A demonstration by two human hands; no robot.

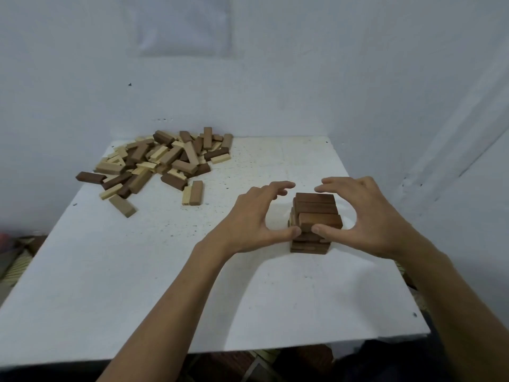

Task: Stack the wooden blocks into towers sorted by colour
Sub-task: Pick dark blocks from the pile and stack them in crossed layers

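Observation:
A short tower of dark brown blocks (pixel 316 216) stands on the white table (pixel 132 277), right of centre. Its top layers sit a little askew. My left hand (pixel 256 216) and my right hand (pixel 367 216) arch around the tower from either side. Both thumb tips touch the tower's front face. The fingers curve over the far side and stay apart from the blocks. Neither hand holds a block. A mixed pile of pale, tan and dark brown blocks (pixel 162 161) lies at the table's far left.
Loose blocks lie near the pile: a pale and tan pair (pixel 192 193), a tan block (pixel 122 205) and a dark block (pixel 90 177). A pale wall rises just behind the table. The table's front edge runs below my forearms.

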